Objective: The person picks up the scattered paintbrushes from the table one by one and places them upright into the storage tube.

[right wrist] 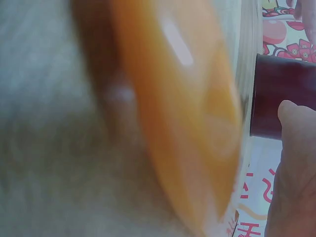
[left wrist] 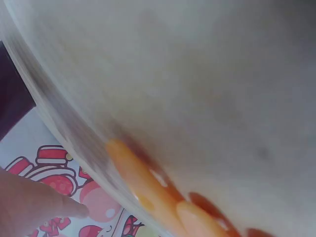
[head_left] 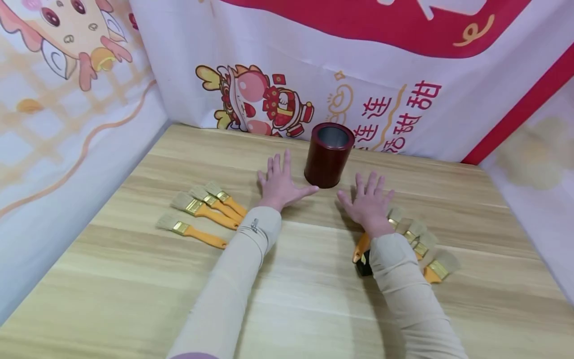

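A dark red cylindrical container (head_left: 329, 162) stands upright near the back of the table, its top uncovered and its inside grey. My left hand (head_left: 279, 185) lies spread, palm down, at the container's front left, thumb pointing toward its base. On the other side, my right hand (head_left: 368, 203) is spread too, fingers straight, holding nothing. Several flat paintbrushes (head_left: 211, 213) with orange handles and pale bristles lie left of my left wrist. More paintbrushes (head_left: 437, 269) lie around my right wrist, partly hidden by it. One orange brush handle (right wrist: 182, 108) looms large in the right wrist view.
The light wood table (head_left: 309, 299) meets a printed white and red cloth (head_left: 179, 60) at the back. Similar cloth walls stand at left and right. A small black object (head_left: 364, 264) shows beneath my right wrist.
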### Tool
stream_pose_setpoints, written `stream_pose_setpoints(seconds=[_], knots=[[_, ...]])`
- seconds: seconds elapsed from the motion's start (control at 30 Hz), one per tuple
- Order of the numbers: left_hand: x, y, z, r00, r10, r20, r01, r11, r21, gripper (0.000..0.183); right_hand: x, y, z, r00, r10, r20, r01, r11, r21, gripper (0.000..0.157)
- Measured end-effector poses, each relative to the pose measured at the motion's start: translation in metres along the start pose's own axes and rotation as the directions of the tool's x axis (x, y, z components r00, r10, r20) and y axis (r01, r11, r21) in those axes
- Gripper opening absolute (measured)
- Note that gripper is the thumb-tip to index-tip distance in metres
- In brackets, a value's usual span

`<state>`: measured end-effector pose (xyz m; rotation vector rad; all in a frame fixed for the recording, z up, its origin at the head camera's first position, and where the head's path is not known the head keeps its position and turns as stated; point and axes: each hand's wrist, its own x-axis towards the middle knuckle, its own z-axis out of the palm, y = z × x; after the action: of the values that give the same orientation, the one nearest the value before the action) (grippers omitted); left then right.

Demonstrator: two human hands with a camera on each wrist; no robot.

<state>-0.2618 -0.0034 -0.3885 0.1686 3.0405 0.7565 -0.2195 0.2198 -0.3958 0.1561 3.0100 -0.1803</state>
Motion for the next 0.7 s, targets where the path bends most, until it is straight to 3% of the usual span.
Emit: stream_pose_setpoints(seconds=[0.33,0.57,0.7], knots=[[0.011,0.018,0.009,0.998,0.033,-0.053,-0.040,0.990,-0.133,0.130,-0.005,-0.002,-0.006,0.999,0.018,-0.031,-0.019,0.999,-0.041,0.082],[0.020,0.036,0.019,0.996,0.038,-0.086,-0.065,0.938,-0.341,0.131,-0.004,0.000,-0.004,0.999,0.025,-0.038,-0.027,0.998,-0.058,0.083],[0.024,0.040,0.025,0.995,0.019,-0.096,-0.056,0.915,-0.399,0.133,0.000,0.002,0.002,0.999,0.042,-0.016,-0.043,0.997,-0.059,0.083]])
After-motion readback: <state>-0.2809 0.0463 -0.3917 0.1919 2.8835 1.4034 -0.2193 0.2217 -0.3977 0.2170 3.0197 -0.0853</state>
